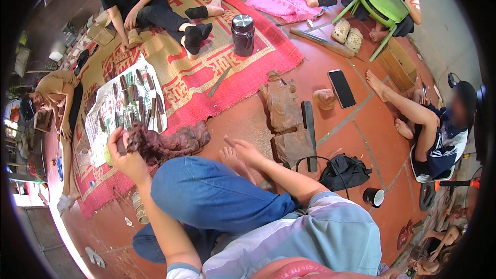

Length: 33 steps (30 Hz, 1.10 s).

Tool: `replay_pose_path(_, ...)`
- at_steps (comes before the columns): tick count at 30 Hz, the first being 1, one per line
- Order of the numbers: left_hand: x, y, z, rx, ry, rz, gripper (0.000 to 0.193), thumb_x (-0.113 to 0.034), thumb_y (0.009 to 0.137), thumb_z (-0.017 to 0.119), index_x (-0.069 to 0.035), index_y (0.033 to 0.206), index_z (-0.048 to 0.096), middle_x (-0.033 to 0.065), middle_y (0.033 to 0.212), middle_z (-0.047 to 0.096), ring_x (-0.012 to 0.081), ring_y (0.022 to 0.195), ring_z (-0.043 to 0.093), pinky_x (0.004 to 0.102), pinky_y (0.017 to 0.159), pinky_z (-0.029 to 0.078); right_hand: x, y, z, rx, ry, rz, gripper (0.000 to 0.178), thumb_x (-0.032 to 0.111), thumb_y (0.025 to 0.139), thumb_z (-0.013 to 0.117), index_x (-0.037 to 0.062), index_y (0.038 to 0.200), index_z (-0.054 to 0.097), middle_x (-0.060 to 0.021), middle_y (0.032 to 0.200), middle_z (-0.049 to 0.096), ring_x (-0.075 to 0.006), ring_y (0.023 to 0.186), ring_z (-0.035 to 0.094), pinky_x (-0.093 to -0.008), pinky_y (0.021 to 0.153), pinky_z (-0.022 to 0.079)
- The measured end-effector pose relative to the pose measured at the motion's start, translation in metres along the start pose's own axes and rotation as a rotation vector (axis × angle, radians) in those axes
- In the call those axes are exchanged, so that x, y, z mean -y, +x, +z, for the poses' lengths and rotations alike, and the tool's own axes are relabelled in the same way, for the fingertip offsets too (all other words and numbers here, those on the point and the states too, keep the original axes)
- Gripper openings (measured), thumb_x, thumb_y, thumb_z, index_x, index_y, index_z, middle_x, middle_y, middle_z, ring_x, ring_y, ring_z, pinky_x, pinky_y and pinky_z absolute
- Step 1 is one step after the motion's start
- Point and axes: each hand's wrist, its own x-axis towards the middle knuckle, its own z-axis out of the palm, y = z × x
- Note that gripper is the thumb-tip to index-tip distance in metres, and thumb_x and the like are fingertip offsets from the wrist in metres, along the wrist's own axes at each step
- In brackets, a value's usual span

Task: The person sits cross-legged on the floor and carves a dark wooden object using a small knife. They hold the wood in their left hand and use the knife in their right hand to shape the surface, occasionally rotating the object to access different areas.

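Observation:
My left hand [129, 161] is raised at the left end of a reddish-brown wood carving [181, 143]. Its fingers are closed round a small, dark, flat piece [122, 144] whose kind I cannot make out. The gnarled carving lies in front of my bent knee, on the edge of the mat. My right hand [248, 152] is low beside my bare foot [230, 158], with a finger stretched toward the carving and nothing visible in it. Beyond the carving, a white printed sheet [106, 101] bears several dark-handled tools [139, 104].
Brown carved wood pieces [281, 104], a dark bar [309, 134], a wood lump [324, 99] and a phone [342, 89] lie ahead right. A black bag [345, 172] and mug [373, 197] are nearer. On the patterned mat [206, 80] stands a dark flask [243, 36]; several people sit around.

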Motion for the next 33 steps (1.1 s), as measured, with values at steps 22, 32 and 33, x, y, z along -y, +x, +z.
replay_pose_path(22, -0.009, 0.06, -0.016, 0.736, -0.11, -0.259, 0.03, -0.019, 0.093, 0.052, -0.003, 0.118, 0.058, 0.0072, 0.111, 0.063, 0.0142, 0.101, 0.058, 0.0274, 0.09, 0.044, 0.06, -0.045, -0.025, 0.104, 0.053, 0.094, 0.038, 0.003, 0.084, 0.05, 0.0101, 0.12, 0.046, -0.0037, 0.07, 0.06, -0.0089, 0.051, 0.051, -0.0227, 0.047, 0.041)
replay_pose_path(32, -0.016, 0.058, -0.001, 0.598, -0.102, -0.46, 0.028, -0.006, 0.086, 0.048, 0.004, 0.109, 0.061, 0.0093, 0.088, 0.067, 0.013, 0.078, 0.062, 0.0223, 0.075, 0.048, 0.06, 0.015, 0.007, -0.04, -0.03, 0.021, 0.021, 0.014, 0.091, 0.055, 0.0025, 0.108, 0.061, -0.0021, 0.074, 0.062, -0.0081, 0.06, 0.057, -0.0234, 0.052, 0.045)
replay_pose_path(33, -0.016, 0.055, -0.002, 0.559, -0.08, -0.435, 0.027, -0.006, 0.086, 0.048, 0.005, 0.108, 0.061, 0.0099, 0.087, 0.067, 0.0134, 0.078, 0.062, 0.0225, 0.075, 0.048, 0.065, 0.026, 0.02, -0.061, 0.013, 0.015, 0.02, 0.013, 0.091, 0.056, 0.003, 0.107, 0.062, -0.0035, 0.074, 0.063, -0.0095, 0.06, 0.057, -0.0248, 0.053, 0.046)
